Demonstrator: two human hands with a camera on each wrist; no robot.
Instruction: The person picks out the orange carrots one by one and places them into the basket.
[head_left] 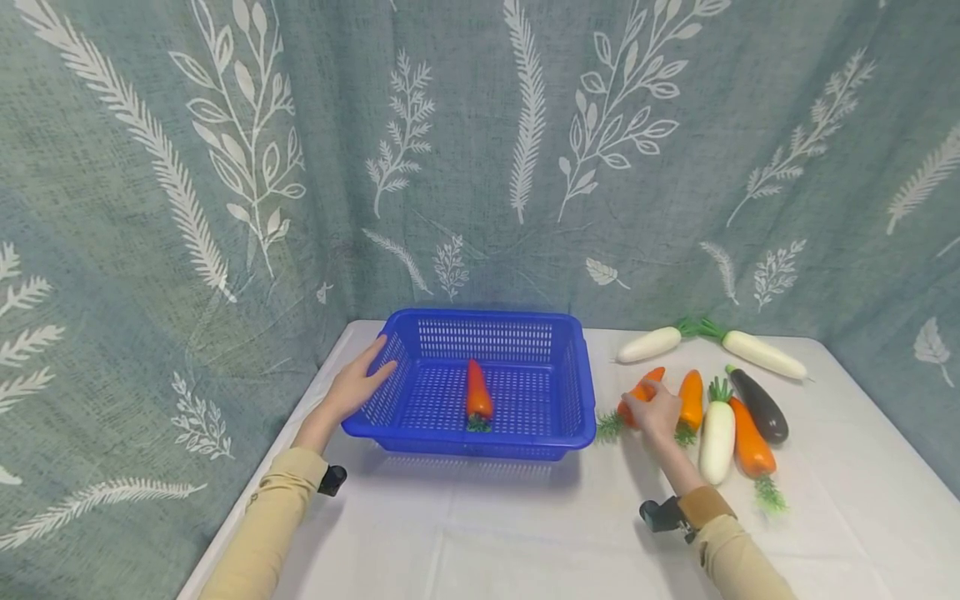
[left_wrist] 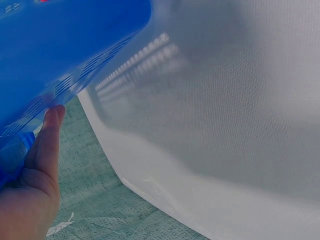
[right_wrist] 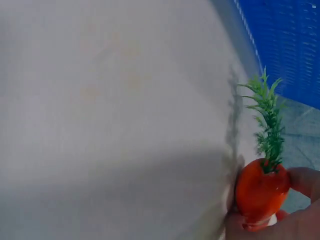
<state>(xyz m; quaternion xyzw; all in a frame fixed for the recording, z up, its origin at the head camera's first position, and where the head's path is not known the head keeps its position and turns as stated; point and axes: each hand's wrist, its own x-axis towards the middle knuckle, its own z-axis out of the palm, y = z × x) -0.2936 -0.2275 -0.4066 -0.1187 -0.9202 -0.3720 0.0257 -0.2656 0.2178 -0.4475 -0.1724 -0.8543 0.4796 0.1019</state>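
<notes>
A blue plastic basket (head_left: pixel 480 447) with slotted walls stands on the table, and one orange-red carrot (head_left: pixel 477 392) lies inside it. My left hand (head_left: pixel 351 390) holds the basket's left rim, thumb over the edge; some of its fingers are hidden. Right of the basket, my right hand (head_left: pixel 655 412) pinches another carrot (right_wrist: pixel 262 192) between thumb and fingers. Its green top points toward the basket in the right wrist view. Close beside this hand lie an orange carrot (head_left: pixel 691 396) and a white radish (head_left: pixel 717 442).
Farther right are another carrot (head_left: pixel 752 442) and a dark eggplant (head_left: pixel 759 406). Two white radishes (head_left: pixel 765 354) lie at the back with their leaves meeting. A patterned green curtain (head_left: pixel 480 167) hangs behind the white-covered table (head_left: pixel 510 533).
</notes>
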